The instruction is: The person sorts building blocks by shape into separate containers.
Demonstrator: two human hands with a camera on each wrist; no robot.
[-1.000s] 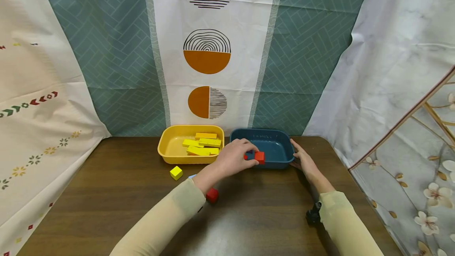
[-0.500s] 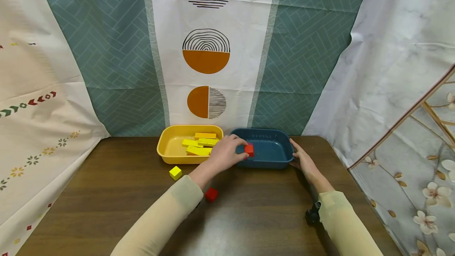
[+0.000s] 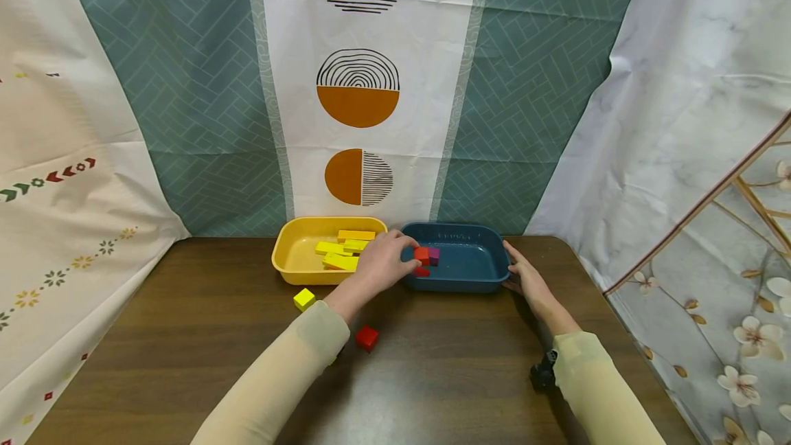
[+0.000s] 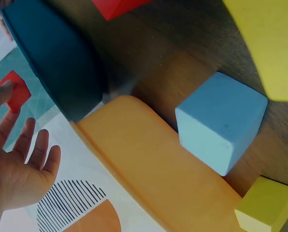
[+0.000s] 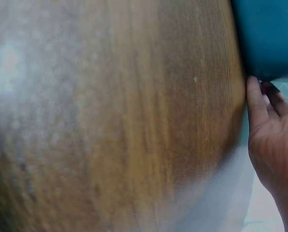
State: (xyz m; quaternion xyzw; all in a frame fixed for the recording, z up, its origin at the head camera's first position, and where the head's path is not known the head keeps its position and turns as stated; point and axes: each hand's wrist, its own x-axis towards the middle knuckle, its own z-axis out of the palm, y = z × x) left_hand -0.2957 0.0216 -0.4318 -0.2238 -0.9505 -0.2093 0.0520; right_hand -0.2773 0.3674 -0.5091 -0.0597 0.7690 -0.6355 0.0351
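My left hand (image 3: 382, 261) pinches a red cube (image 3: 421, 255) between thumb and fingers at the left end of the blue bin (image 3: 457, 287). In the left wrist view the same red cube (image 4: 18, 92) sits at the thumb tip, the other fingers spread. A purple cube (image 3: 434, 257) and another red block (image 3: 421, 271) show in the bin beside it. My right hand (image 3: 533, 287) rests against the bin's right end with straight fingers. In the right wrist view its fingertips touch the blue wall (image 5: 272, 43).
A yellow bin (image 3: 290, 277) with several yellow blocks stands left of the blue one. On the wooden table lie a yellow cube (image 3: 304, 299) and a red cube (image 3: 367, 338). A light blue block (image 4: 221, 121) shows in the left wrist view, hidden by the arm from the head.
My left hand has moved left with the red cube, from the blue bin's middle to its left end. The purple cube has come into sight. My right hand has stayed put.
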